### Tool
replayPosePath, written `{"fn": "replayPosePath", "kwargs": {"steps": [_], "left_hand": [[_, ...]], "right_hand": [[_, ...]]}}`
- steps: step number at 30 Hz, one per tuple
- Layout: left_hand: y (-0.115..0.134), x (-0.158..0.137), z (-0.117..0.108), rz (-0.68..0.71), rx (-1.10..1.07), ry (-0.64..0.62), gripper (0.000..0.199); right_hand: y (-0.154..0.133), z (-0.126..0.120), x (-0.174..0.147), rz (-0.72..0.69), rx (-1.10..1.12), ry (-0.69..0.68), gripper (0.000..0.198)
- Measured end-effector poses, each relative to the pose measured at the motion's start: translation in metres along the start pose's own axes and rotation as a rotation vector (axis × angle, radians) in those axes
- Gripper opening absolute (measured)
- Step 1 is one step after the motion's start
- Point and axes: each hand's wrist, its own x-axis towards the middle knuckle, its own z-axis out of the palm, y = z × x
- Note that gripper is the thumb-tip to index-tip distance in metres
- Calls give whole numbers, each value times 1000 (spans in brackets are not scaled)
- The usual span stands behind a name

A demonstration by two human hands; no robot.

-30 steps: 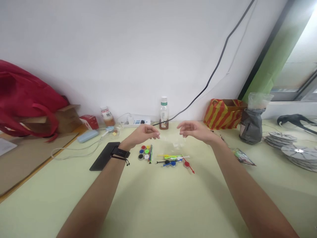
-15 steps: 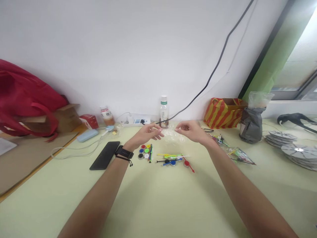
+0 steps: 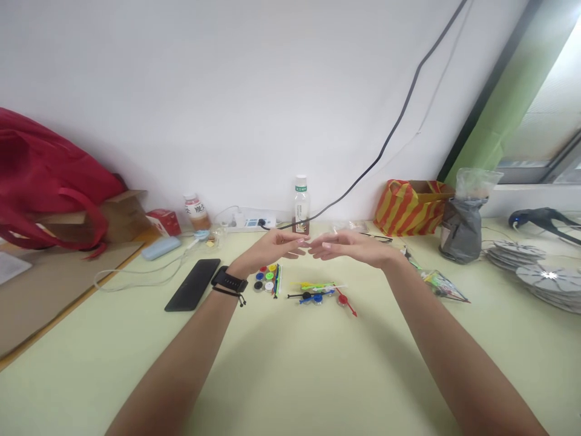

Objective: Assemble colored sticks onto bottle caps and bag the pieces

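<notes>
My left hand [image 3: 275, 249], with a black watch on the wrist, hovers over the table with fingers stretched and nothing in them. Facing it, my right hand [image 3: 351, 247] is also open and empty, and the two sets of fingertips nearly meet. Below my left hand lie small round discs [image 3: 269, 276] in several colours, beside a row of thin plastic sticks [image 3: 277, 282]. Nearer to me is a cluster of arrow spinners, among them a blue spinner [image 3: 318, 298] and a red spinner [image 3: 342, 300]. Clear plastic wrapping [image 3: 347, 226] rests behind my right hand by the wall.
A drink bottle [image 3: 301, 206] stands at the wall, near a power strip [image 3: 254, 220] and a hanging black cable [image 3: 380, 154]. At left lie a black phone [image 3: 192, 285] and a red bag [image 3: 54, 163]. Rightward are a striped bag [image 3: 403, 209], a packet [image 3: 442, 284] and stacked discs [image 3: 547, 281].
The clear plastic that was between my hands now lies farther back by the wall. Both hands have opened, and their fingertips have come closer together.
</notes>
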Motion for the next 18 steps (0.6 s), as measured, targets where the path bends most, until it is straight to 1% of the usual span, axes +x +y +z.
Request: {"fn": "replayPosePath", "kwargs": {"steps": [3,5,9,12,15,18], "left_hand": [[7,-2,4,29,41,-78,43],[10,-3,5,48,60,-89,41],[14,-4,7,81,79,-49,42],[18,-5,9,91,62,-64,43],[22,-6,11,113,52,-30,45],[26,-6,12,116,49,14,47]], "right_hand": [[-2,-1,-3,21,-22,-85,56],[-1,-2,-6,24,-23,-120,59],[5,-4,-8,21,26,-243,71],[8,-5,-7,-1,51,-319,80],[10,-5,-5,-10,40,-369,85],[14,-4,-3,-4,5,-387,86]]}}
